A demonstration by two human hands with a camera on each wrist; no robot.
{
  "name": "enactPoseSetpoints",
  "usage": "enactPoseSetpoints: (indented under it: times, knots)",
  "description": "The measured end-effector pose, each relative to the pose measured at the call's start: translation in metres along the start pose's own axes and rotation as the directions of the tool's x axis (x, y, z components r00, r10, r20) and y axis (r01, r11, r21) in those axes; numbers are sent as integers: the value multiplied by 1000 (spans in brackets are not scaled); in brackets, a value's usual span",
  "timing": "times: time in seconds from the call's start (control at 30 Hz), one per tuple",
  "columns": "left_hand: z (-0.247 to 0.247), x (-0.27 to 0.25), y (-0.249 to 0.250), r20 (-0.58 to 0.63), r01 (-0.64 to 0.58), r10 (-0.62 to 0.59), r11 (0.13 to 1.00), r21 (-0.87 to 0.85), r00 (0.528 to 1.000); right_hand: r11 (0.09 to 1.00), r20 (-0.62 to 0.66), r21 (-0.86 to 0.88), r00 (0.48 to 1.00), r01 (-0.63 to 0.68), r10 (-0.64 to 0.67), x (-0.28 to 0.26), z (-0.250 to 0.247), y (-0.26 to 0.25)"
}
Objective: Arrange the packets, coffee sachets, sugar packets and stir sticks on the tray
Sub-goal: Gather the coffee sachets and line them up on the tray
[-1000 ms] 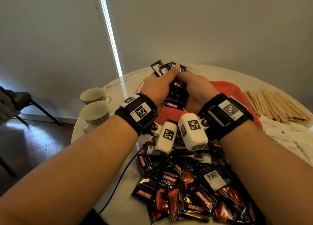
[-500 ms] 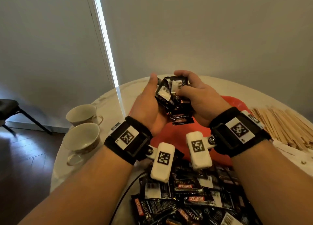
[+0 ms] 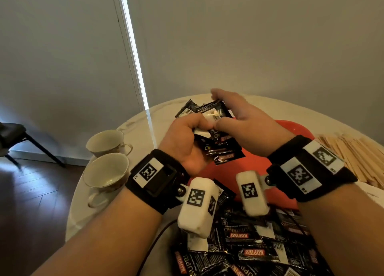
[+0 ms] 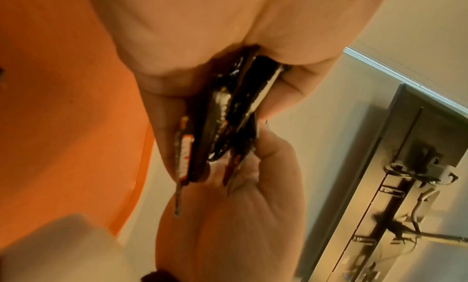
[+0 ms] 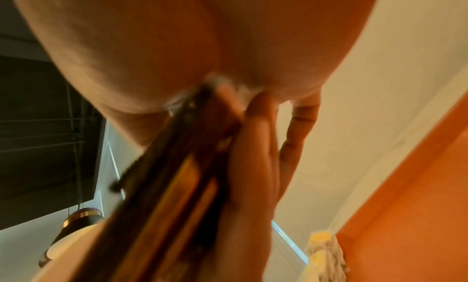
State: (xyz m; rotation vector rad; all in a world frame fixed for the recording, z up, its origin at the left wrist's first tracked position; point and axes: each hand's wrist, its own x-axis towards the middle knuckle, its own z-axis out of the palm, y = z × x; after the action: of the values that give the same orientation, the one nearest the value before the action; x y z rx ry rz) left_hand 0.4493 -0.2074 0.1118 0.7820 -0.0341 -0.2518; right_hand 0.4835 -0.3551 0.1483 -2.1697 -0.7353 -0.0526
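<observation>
Both hands hold one stack of black coffee sachets (image 3: 216,138) upright in the air above the red tray (image 3: 255,167). My left hand (image 3: 187,134) grips the stack from the left, fingers curled round it. My right hand (image 3: 245,122) pinches its top and right side. In the left wrist view the sachets (image 4: 228,114) are squeezed edge-on between the two hands. The right wrist view shows the blurred stack (image 5: 177,186) against my fingers (image 5: 250,166). A heap of loose coffee sachets (image 3: 249,248) lies on the table near me. Wooden stir sticks (image 3: 353,151) lie at the right.
Two empty teacups (image 3: 108,171) stand at the table's left edge. The round marble table (image 3: 133,130) ends close behind the tray, with a grey wall beyond. A black cable (image 3: 153,240) runs off the table's near edge. A chair (image 3: 14,134) stands at far left.
Both hands have lifted the stack of sachets off the tray and tilted it more upright. My right hand has shifted to the top of the stack. The head view has tilted upward.
</observation>
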Motion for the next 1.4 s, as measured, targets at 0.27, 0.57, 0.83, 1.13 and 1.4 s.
enactPoseSetpoints:
  times: [0.27,0.57,0.83,1.13,1.4]
  knots:
    - [-1,-5,15,-5,42,-42,999,26,999,922,256,-230,933,313,-253,-14,-9,-12]
    - [9,-11,9,111,35,-38,999,32,993,888,227,-312,934,337,-274,-10,-3,-1]
    - [6,-9,8,52,48,-56,988,144,997,832,237,-348,899,432,-368,-8,4,-5]
    - [6,-12,7,33,-59,58,998,32,998,896,131,-172,911,409,-391,-10,-4,-4]
    - [8,-10,6,-35,-40,44,994,105,998,954,147,-138,958,266,-245,-10,-6,-3]
